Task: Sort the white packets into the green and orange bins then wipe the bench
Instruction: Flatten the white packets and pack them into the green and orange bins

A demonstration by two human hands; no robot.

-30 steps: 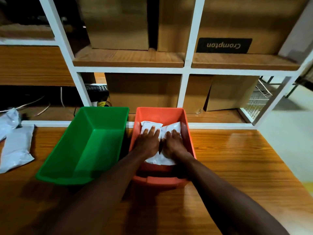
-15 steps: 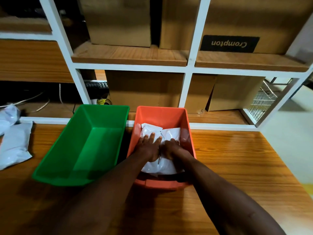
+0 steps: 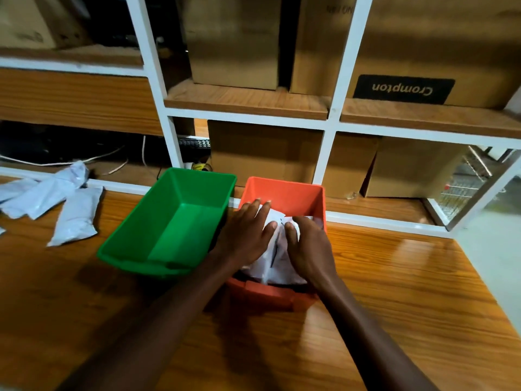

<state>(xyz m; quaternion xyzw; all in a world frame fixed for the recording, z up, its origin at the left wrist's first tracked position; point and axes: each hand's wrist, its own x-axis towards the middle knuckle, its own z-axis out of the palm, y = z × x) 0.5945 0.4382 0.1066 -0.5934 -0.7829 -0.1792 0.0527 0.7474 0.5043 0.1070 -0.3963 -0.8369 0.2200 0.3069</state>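
The one clearly legible word is "Crompton", printed upside down in pale letters on a black label [image 3: 403,89] on the cardboard box [image 3: 439,49] on the upper right shelf. Faint print near that box's top edge is too blurred to read.

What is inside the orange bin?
White packets lie inside the orange bin, with the left hand and right hand on top. The hands cover part of them, so the count is unclear.
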